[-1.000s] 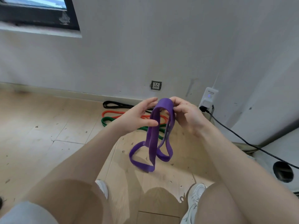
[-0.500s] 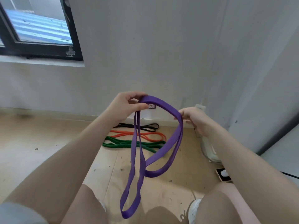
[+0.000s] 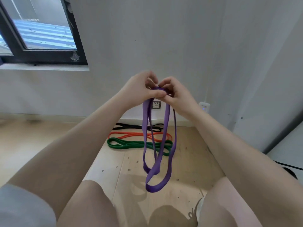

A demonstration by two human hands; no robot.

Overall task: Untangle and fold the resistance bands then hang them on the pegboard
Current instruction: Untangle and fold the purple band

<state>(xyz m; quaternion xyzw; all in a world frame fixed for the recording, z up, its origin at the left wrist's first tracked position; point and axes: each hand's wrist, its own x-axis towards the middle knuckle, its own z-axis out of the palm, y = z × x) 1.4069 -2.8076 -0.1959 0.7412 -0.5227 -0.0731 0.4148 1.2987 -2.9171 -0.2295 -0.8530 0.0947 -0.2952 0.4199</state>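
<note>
We are folding: our left hand [image 3: 141, 89] and right hand [image 3: 176, 95] pinch the purple resistance band [image 3: 165, 128] doubled. Next it needs the pegboard, unseen

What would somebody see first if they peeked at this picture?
First, the purple band dangling in long loops in the middle, pinched at its top by the left hand and right hand held close together. Behind it, green, orange and black bands lie on the floor by the wall.
</note>
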